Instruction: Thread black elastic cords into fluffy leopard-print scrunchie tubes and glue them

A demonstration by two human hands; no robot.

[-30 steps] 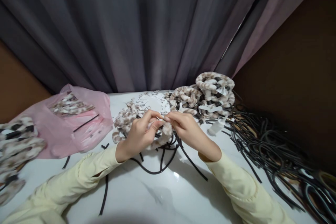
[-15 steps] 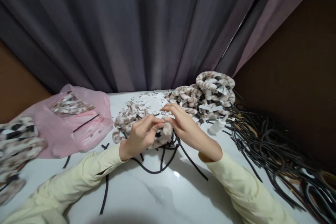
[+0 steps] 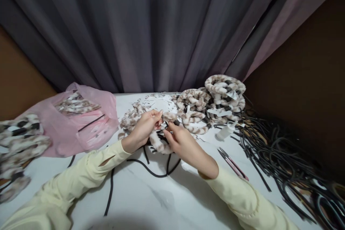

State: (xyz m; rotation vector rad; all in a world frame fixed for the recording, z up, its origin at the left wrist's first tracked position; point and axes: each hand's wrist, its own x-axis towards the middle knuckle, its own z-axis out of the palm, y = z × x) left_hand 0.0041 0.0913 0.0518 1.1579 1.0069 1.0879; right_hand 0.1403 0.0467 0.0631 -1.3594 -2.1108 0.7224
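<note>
Over the middle of the table, my left hand (image 3: 142,129) pinches a furry white-and-brown tube (image 3: 159,143), which curves in a loop between both hands. My right hand (image 3: 181,138) is closed on the loop's right side, by a short dark section of it. The exact ends between the fingertips are too small to make out. Behind my left hand lies a heap of similar furry tubes (image 3: 132,116). Black cords (image 3: 156,175) curl out on the table below the hands.
On the left sits a pink plastic bag (image 3: 105,138) beside stacked furry loops (image 3: 29,147). To the right are furry rings (image 3: 225,84), a small white bottle (image 3: 225,131), pink-handled thread snips (image 3: 233,164) and a tangle of black cords (image 3: 272,154). Small metal pieces (image 3: 159,100) lie scattered at the back.
My right hand has moved lower and turned, its fingers now closed at the dark section. The furry tube now shows as a loop between my hands. The snips have come into view.
</note>
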